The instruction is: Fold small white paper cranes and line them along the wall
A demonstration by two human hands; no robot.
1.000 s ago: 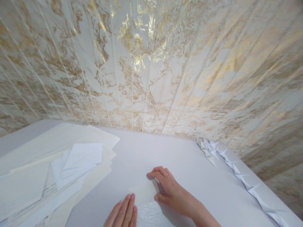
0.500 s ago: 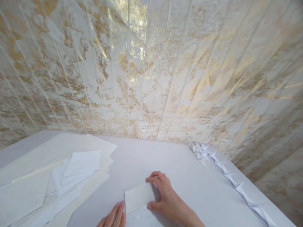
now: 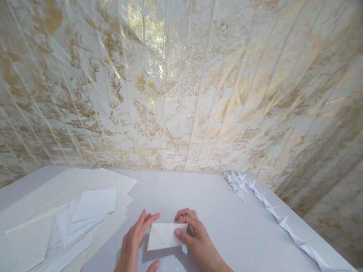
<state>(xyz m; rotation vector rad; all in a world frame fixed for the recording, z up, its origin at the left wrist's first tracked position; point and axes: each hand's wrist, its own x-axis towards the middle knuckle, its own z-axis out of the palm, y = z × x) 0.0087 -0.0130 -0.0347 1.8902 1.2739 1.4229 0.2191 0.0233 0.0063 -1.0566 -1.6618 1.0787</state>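
A small white folded paper point(image 3: 164, 236) with a diagonal crease is held a little above the table, just in front of me. My right hand point(image 3: 195, 238) pinches its right end, thumb on the near face and fingers behind. At the paper's left edge my left hand point(image 3: 134, 238) is open, its fingers stretched forward and its thumb apart below; whether a fingertip touches the paper I cannot tell. Under the paper, near the bottom edge, a pale patterned patch point(image 3: 170, 262) shows on the table.
Large cream sheets point(image 3: 113, 177) lie spread on the left of the white table point(image 3: 176, 189), with smaller white sheets point(image 3: 96, 204) on top. Folded paper cranes point(image 3: 236, 183) cluster at the back right, and a row of them point(image 3: 272, 211) runs along the right edge. Behind hangs a gold-patterned curtain point(image 3: 170, 113).
The paper has come up off the table and tilted towards me in my right hand. My left hand has moved up and opened beside it. The view has shifted slightly.
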